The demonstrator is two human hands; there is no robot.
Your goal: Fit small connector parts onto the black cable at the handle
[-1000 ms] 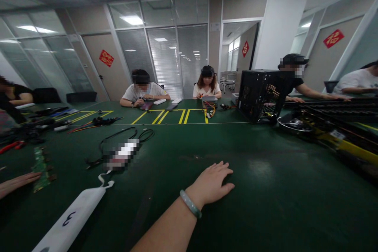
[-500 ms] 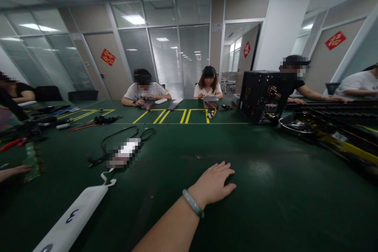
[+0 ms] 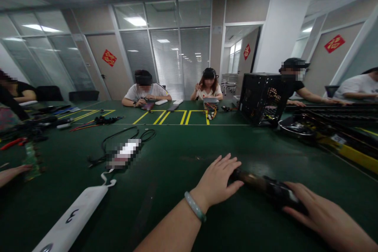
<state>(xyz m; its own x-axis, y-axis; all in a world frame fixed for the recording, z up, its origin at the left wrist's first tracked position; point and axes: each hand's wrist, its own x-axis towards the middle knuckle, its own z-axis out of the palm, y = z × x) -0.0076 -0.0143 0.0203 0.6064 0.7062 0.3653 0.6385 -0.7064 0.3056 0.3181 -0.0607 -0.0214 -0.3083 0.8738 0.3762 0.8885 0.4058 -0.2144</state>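
Observation:
My right hand point(image 3: 317, 208) has its fingers wrapped round the rear of a dark, long, rod-like tool point(image 3: 251, 180). The tool has a brownish middle and a glossy black body; it is blurred and I cannot make out its exact kind. It points leftward, low over the green table point(image 3: 260, 228). My left hand point(image 3: 220, 175), with a pale green bangle point(image 3: 195, 206) on the wrist, is open with fingers stretched out. Its fingertips and thumb are at the tool's far tip, which they partly hide. Whether they touch it I cannot tell.
A white power strip point(image 3: 73, 216) and a phone-like device point(image 3: 125, 153) with black cables lie at left. Another person's hand point(image 3: 14, 175) touches a green circuit board point(image 3: 32, 161). A black computer case point(image 3: 260, 98) and metal bowl point(image 3: 297, 126) stand at right. Co-workers sit around the table.
My right hand has come in from the right with the dark tool. My left hand has shifted slightly up and right and now meets the tool's tip. A person opposite has raised a hand.

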